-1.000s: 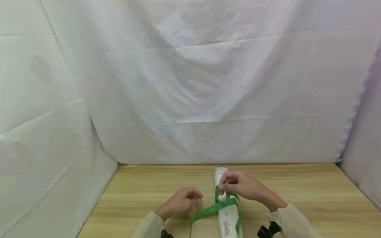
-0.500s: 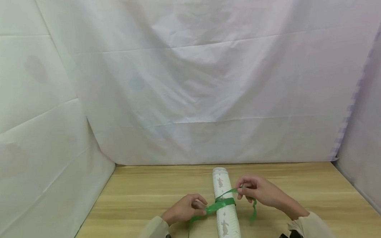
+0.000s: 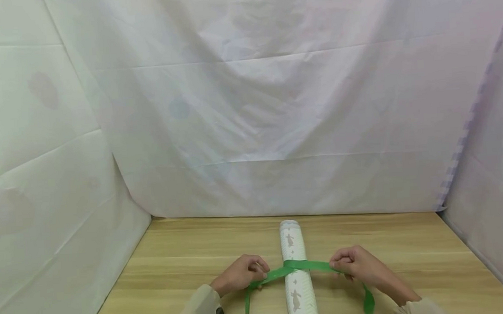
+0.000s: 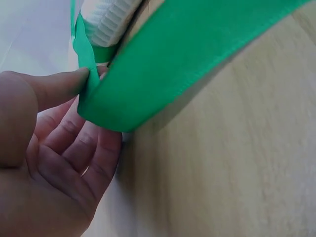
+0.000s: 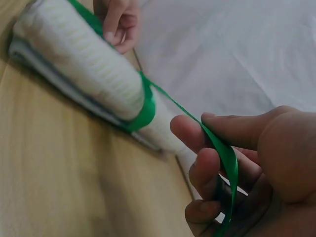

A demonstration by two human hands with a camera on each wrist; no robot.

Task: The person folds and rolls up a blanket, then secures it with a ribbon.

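A white roll (image 3: 300, 292) with grey rabbit prints lies lengthwise on the wooden table, its far end pointing at the back wall. Round its middle passes a green ribbon (image 3: 314, 265), crossed on top, with an end drawn out to each side. My left hand (image 3: 240, 273) pinches the left length between thumb and fingers; in the left wrist view the ribbon (image 4: 143, 79) folds over the fingers and trails away. On the other side, my right hand (image 3: 359, 265) pinches the right length between thumb and forefinger, and the loose tail hangs below the hand.
The wooden table (image 3: 188, 245) reaches back to a white cloth (image 3: 250, 128) hung behind it. Similar cloth walls stand at the left (image 3: 44, 187) and right (image 3: 492, 187).
My right hand has moved from over the roll out to the right, drawing the ribbon end with it. My left hand has taken hold of the left length. The crossed ribbon now looks straighter.
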